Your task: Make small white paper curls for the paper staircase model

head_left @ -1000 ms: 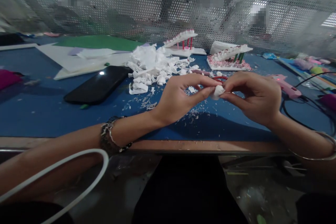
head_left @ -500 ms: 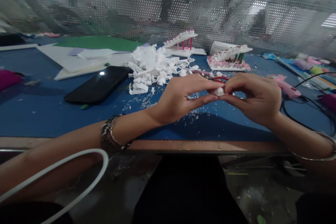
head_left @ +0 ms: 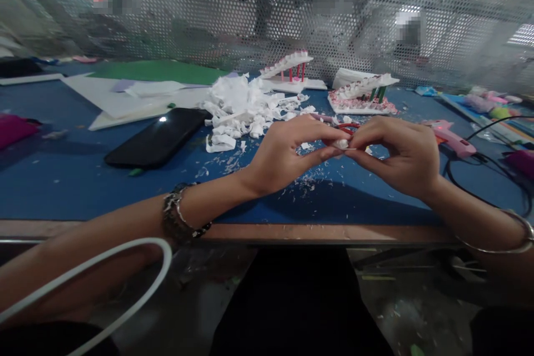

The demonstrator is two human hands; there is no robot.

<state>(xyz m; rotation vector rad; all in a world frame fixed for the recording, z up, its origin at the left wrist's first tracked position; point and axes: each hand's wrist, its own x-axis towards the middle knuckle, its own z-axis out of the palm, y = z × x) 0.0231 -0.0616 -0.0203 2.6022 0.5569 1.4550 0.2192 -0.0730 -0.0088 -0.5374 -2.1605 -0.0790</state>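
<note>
Between my fingertips is a small crumpled white piece [head_left: 341, 144], partly hidden by the fingers; whether it is paper or foam I cannot tell. My left hand [head_left: 287, 147] pinches it from the left with thumb and fingers. From the other side, my right hand [head_left: 396, 153] pinches its right edge, thumb below and index finger above. Both hands hover over the front of the blue table [head_left: 83, 189]. Just behind them lies a red-handled tool [head_left: 348, 127], mostly covered by the fingers. White crumbs are scattered beneath.
A heap of torn white scraps [head_left: 242, 103] lies behind my left hand, beside a black phone [head_left: 156, 138]. Two small white stair models [head_left: 362, 94] stand at the back. A pink glue gun [head_left: 453, 138] with a black cord sits right. White and green sheets [head_left: 158, 69] lie back left.
The white piece and both hands have shifted slightly left. Less of the piece now shows, and a thin edge of it reaches toward my right fingertips.
</note>
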